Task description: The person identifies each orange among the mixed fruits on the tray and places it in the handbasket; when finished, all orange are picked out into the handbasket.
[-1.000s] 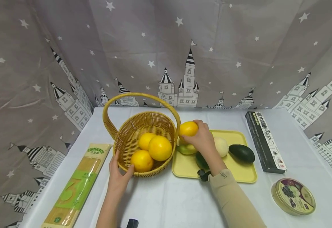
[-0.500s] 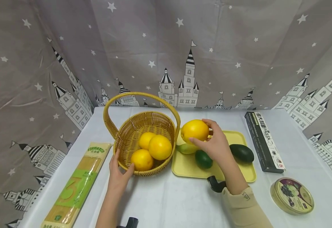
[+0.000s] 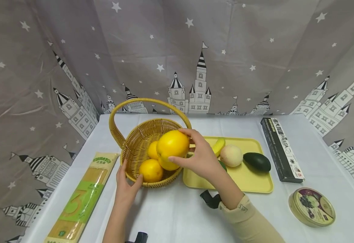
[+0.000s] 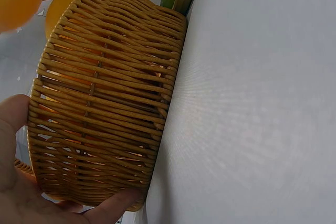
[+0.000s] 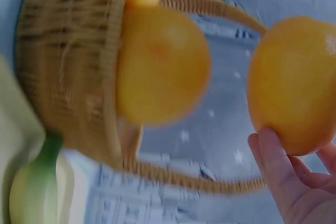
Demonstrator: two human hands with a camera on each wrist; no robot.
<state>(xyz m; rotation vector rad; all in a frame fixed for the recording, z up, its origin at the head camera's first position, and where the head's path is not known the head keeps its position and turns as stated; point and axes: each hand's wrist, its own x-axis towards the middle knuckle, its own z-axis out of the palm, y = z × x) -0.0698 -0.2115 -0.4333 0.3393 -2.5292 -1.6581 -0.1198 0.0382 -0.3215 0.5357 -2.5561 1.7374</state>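
My right hand (image 3: pixel 203 157) holds a large, slightly oval orange (image 3: pixel 173 145) between thumb and fingers, above the right side of the wicker basket (image 3: pixel 134 138). In the right wrist view, the held orange (image 5: pixel 294 85) is apart from the basket and from another orange (image 5: pixel 163 66) inside it. Several oranges lie in the basket, one (image 3: pixel 151 170) near its front rim and one partly hidden under the held fruit. My left hand (image 3: pixel 128 187) grips the basket's front left rim; the left wrist view has the thumb (image 4: pixel 16 111) at the rim and a finger along the woven side.
Right of the basket, a yellow tray (image 3: pixel 252 184) bears a banana (image 3: pixel 218 146), a pale round fruit (image 3: pixel 231 156), a dark green oval fruit (image 3: pixel 257 162) and a partly hidden green one. Noodle packet (image 3: pixel 81 199) lies left; pasta box (image 3: pixel 281 150) and round tin (image 3: pixel 313 206) right.
My right hand has lifted the orange from beside the basket near the tray, then carried it left over the basket. My left hand has stayed at the rim.
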